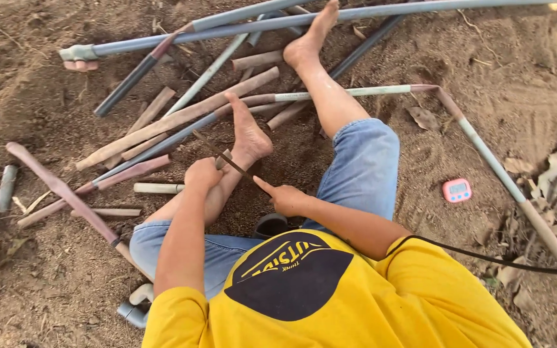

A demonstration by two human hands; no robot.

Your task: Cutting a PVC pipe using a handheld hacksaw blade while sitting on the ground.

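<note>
The person sat on bare soil (46, 283), legs stretched out among a scatter of dusty pipes. The left hand (202, 175) was curled shut around a short pipe stub (223, 159), pinning it against the left shin just below the bare left foot (247, 132). The right hand (285, 198) was closed on the near end of a thin saw blade (217, 151), forefinger laid out along it, and the blade ran up and to the left, crossing the stub right beside the left hand (whether the teeth had bitten in, I couldn't tell). The right foot (309, 40) rested farther out, on the pile of pipes (175, 116). A long grey pipe (330, 16) lay across the top of the view. A small pink digital timer (457, 190) sat on the dirt well off to the right, near a long pipe with a bend (485, 154).
</note>
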